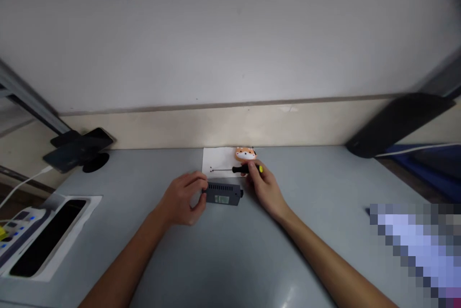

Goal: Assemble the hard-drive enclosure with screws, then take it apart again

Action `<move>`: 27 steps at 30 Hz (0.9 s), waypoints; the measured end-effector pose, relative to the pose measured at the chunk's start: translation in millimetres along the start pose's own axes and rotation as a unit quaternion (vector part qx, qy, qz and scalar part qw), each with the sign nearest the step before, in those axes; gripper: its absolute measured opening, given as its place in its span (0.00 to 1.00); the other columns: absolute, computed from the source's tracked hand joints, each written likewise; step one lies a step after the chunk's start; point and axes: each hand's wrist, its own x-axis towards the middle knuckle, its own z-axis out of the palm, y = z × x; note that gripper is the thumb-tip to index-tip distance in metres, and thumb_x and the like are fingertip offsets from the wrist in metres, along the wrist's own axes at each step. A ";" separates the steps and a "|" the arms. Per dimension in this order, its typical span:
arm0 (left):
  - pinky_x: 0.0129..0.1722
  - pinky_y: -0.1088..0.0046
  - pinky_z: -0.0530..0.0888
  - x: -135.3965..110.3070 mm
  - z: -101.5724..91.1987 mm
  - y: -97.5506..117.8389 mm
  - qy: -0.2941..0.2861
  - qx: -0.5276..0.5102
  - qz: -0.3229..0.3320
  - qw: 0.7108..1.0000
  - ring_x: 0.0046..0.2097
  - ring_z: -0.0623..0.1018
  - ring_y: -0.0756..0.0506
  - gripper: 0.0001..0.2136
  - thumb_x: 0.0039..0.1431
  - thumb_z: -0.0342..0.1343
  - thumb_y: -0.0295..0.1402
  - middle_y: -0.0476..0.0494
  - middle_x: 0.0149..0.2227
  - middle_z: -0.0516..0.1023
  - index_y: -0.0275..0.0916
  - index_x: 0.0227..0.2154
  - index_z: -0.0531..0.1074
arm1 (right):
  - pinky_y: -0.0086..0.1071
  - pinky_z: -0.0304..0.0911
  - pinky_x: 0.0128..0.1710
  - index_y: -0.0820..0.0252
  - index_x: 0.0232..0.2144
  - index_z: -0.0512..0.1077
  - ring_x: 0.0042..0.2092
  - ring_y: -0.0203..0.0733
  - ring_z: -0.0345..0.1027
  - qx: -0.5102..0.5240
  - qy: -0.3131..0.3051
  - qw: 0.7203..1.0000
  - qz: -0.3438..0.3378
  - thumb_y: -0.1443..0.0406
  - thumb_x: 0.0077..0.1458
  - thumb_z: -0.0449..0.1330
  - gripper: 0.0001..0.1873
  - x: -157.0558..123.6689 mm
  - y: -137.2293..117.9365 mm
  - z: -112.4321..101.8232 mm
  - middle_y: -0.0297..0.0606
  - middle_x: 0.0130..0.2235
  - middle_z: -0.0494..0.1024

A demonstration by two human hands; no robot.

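Observation:
My left hand (187, 198) grips the left end of a dark grey box (224, 194) with a row of vent slots and a pale label. The box rests on or just above the grey table; which of the two I cannot tell. In my right hand (262, 185) is a screwdriver (240, 169) with a black handle and a yellow end, its thin shaft pointing left. The tip is at several tiny dark pieces, probably screws (211, 169), on a white sheet of paper (219, 155). An orange and white dog-faced case (245, 154) lies on the paper, just beyond my right hand.
A phone (50, 236) lies on white paper at the left, beside a power strip (21, 228) with blue lights. Another phone (81, 148) stands on a holder with a white cable. The wall (216, 128) closes off the back; a dark panel (396, 125) leans at right.

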 end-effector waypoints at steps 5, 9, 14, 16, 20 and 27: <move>0.43 0.64 0.75 -0.1 0.2 3.5 0.005 0.012 0.003 1.000 0.43 0.76 0.43 0.10 0.58 0.55 0.24 0.40 0.44 0.75 0.40 0.42 0.68 | 0.32 0.57 0.28 0.56 0.40 0.74 0.29 0.37 0.61 0.027 0.024 0.999 -0.008 0.43 0.65 0.52 0.25 1.0 -3.8 -2.8 0.33 0.31 0.73; 0.49 0.60 0.73 -0.3 9.9 9.8 0.034 0.047 0.019 0.998 0.48 0.76 0.42 0.14 0.60 0.56 0.22 0.39 0.48 0.77 0.40 0.48 0.69 | 0.32 0.55 0.27 0.57 0.35 0.75 0.26 0.35 0.60 0.113 0.105 0.988 0.026 0.44 0.64 0.55 0.25 5.5 -11.5 -13.7 0.33 0.27 0.72; 0.55 0.61 0.71 1.6 21.5 18.8 -0.012 0.061 0.026 0.998 0.55 0.75 0.42 0.15 0.65 0.56 0.25 0.40 0.55 0.77 0.40 0.53 0.69 | 0.32 0.52 0.23 0.57 0.27 0.72 0.23 0.33 0.57 0.245 0.177 0.952 0.040 0.47 0.59 0.60 0.21 12.1 -18.9 -30.4 0.31 0.25 0.68; 0.55 0.62 0.71 1.9 23.4 20.2 -0.040 0.069 0.030 0.996 0.54 0.76 0.43 0.14 0.67 0.55 0.25 0.40 0.55 0.77 0.40 0.54 0.69 | 0.31 0.50 0.22 0.57 0.25 0.71 0.22 0.33 0.56 0.264 0.172 0.948 0.038 0.48 0.58 0.61 0.21 13.6 -19.6 -33.5 0.31 0.24 0.67; 0.54 0.63 0.72 1.2 23.4 20.2 -0.055 0.082 0.031 0.995 0.52 0.76 0.44 0.14 0.68 0.54 0.23 0.41 0.53 0.77 0.40 0.54 0.69 | 0.31 0.49 0.21 0.57 0.25 0.71 0.23 0.33 0.57 0.255 0.161 0.953 0.044 0.47 0.59 0.60 0.21 14.3 -17.4 -33.3 0.32 0.24 0.67; 0.56 0.60 0.71 0.8 26.4 21.6 -0.045 0.102 0.032 0.993 0.55 0.76 0.43 0.16 0.67 0.54 0.23 0.40 0.56 0.76 0.40 0.55 0.69 | 0.31 0.49 0.22 0.57 0.25 0.72 0.24 0.34 0.56 0.224 0.151 0.960 0.074 0.47 0.60 0.59 0.22 12.7 -15.2 -30.3 0.33 0.25 0.68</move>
